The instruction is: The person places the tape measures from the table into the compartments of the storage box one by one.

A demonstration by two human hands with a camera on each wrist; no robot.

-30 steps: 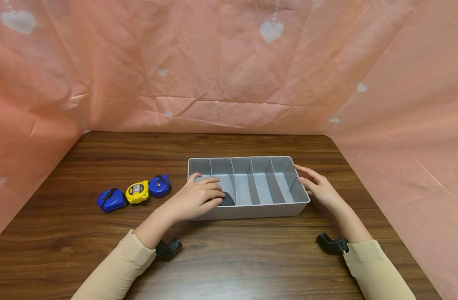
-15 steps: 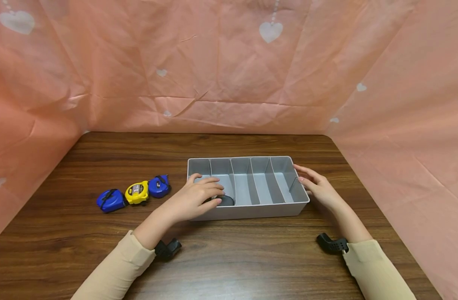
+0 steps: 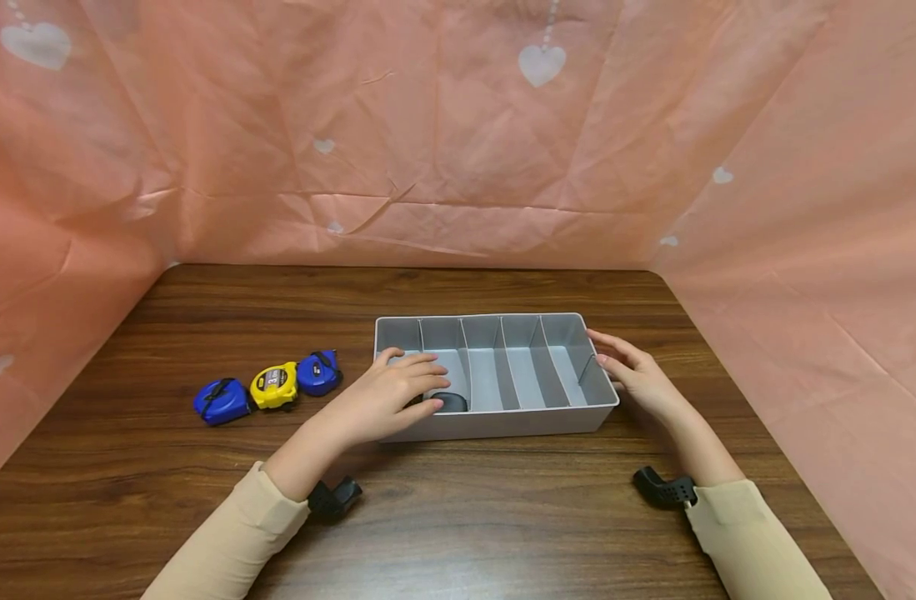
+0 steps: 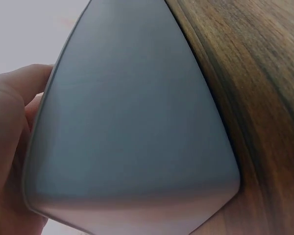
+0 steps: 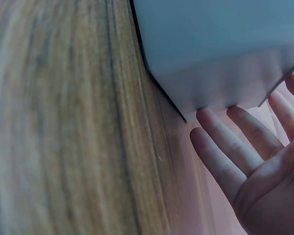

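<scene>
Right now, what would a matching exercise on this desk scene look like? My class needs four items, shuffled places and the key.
Column 1
1. Yellow tape measure
2. Left hand
3. Right hand
4. Dark object

Column 2
A. At the right end of the gray box
B. In a box compartment, partly hidden
C. Between two blue tape measures
D. Over the box's left end

Pairs: 1-C, 2-D, 3-A, 4-B

Beige sleeves (image 3: pixel 221 533) end beside black wrist mounts (image 3: pixel 662 488).
</scene>
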